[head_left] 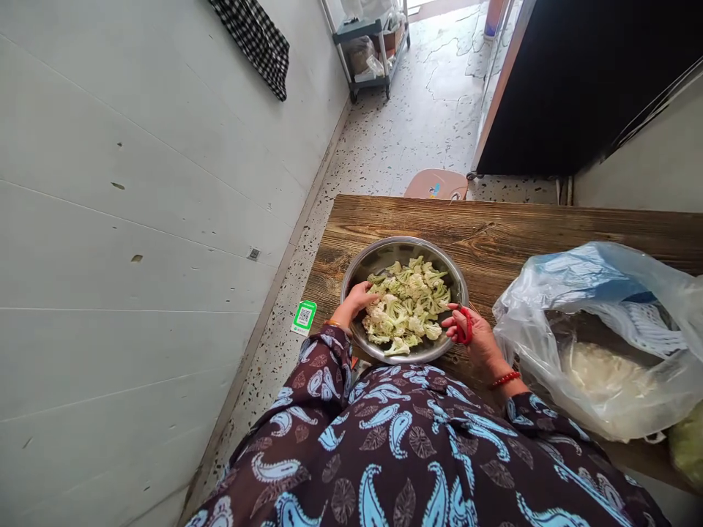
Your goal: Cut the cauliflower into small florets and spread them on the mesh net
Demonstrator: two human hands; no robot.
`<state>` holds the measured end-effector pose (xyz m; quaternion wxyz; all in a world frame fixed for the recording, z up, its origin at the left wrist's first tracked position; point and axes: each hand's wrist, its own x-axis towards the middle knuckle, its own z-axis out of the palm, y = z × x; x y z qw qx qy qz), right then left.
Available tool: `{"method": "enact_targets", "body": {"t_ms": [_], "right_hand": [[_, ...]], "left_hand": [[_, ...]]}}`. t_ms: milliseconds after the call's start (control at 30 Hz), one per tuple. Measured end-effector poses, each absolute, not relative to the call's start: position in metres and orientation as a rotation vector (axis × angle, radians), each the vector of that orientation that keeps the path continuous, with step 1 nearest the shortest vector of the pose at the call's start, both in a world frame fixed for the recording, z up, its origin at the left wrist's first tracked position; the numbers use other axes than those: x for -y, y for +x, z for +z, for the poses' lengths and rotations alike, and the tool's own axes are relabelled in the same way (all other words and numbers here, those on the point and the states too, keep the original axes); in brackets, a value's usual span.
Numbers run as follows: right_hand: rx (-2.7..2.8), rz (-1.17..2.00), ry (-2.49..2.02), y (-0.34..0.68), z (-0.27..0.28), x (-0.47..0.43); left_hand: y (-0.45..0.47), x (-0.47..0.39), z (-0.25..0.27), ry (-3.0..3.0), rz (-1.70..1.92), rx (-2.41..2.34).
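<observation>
A round steel bowl (378,247) stands on the wooden table, holding many cut cauliflower florets (409,304). My left hand (358,301) reaches over the bowl's left rim, fingers stretched out and resting against the florets at that side. At the opposite rim, my right hand (477,337) is closed on scissors with red handles (464,326); their blades are hard to make out against the bowl. The fingertips of that hand reach just over the rim, near the florets.
To the right of the bowl lies an open clear plastic bag (527,315) with pale contents inside. The wooden table (384,212) ends just left of the bowl, where a green QR-code card (304,317) hangs. Beyond are a pink stool (436,183) and a wheeled cart (362,80).
</observation>
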<state>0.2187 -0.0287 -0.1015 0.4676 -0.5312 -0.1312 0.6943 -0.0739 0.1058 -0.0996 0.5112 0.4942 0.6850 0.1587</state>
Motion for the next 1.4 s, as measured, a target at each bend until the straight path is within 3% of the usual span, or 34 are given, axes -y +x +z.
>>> {"method": "enact_targets", "body": {"t_ms": [433,600,1000,1400], "right_hand": [[0.331,1.717,-1.291,0.215,-0.096,0.024],[0.342,1.701,-1.298,0.214,-0.098,0.027],[0.331,1.653,-1.315,0.209,-0.098,0.028],[0.361,1.623,-1.325,0.206,-0.098,0.029]], "left_hand": [[-0.067,-0.123,-0.061,0.877,0.508,-1.405],[-0.062,-0.133,-0.075,1.025,0.540,-1.575],[-0.088,-0.086,-0.101,1.383,0.166,-1.685],[-0.081,-0.087,-0.111,1.321,0.237,-1.731]]}}
